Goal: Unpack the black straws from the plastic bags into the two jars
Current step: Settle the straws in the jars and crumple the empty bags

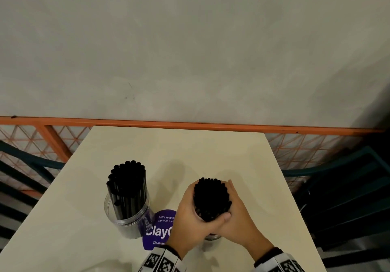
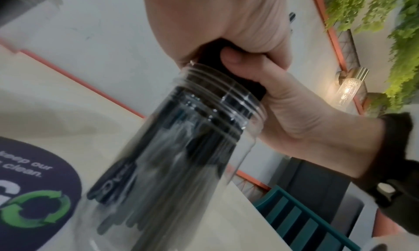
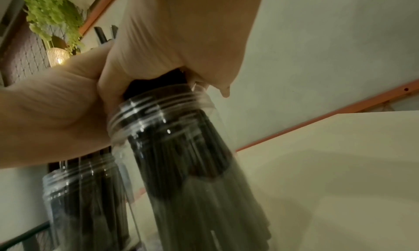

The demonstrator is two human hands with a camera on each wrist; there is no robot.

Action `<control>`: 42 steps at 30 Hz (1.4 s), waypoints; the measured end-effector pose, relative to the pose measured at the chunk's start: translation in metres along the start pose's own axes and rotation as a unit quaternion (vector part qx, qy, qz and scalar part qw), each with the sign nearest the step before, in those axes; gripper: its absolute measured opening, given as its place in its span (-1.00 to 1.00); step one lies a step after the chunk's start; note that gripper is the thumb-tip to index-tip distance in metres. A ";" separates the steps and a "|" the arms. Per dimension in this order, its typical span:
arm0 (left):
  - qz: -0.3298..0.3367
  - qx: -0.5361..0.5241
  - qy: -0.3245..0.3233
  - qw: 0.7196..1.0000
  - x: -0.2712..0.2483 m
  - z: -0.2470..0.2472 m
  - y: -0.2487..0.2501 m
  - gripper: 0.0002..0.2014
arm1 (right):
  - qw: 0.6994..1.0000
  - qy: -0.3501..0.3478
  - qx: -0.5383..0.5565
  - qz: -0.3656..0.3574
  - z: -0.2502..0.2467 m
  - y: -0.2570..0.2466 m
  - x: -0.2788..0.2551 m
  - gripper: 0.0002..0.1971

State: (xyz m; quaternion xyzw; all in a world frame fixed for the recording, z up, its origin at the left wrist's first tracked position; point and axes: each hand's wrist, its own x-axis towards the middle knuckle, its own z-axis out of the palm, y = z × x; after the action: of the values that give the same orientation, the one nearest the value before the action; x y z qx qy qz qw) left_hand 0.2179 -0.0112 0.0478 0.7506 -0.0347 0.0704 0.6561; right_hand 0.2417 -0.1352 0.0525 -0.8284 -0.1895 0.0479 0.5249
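Both hands wrap a thick bundle of black straws point(image 1: 211, 200) from either side: my left hand point(image 1: 191, 214) and my right hand point(image 1: 238, 214) meet at the near side. The bundle's lower part stands inside a clear threaded jar point(image 2: 204, 129), the same right jar point(image 3: 181, 156) seen from the right wrist, mostly hidden under the hands in the head view. A second clear jar point(image 1: 126, 210) to the left holds upright black straws point(image 1: 127, 185). No plastic bag is visible.
The cream table point(image 1: 190, 151) carries a round purple sticker point(image 1: 160, 229) between the jars. An orange rail and mesh fence point(image 1: 190, 124) run behind the table. Teal slatted chairs point(image 1: 341, 187) stand at both sides.
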 end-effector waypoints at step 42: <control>0.006 0.151 0.214 0.965 -0.069 -0.137 0.012 -0.67 | 0.990 -0.042 -0.001 0.131 0.096 -0.024 -0.071 -0.68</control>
State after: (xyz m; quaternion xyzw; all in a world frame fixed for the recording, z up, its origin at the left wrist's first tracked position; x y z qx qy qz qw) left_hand 0.1395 0.1199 0.0670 0.8084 0.1129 0.2377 0.5265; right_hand 0.1426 -0.0701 0.0224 -0.8440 -0.1011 0.1507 0.5047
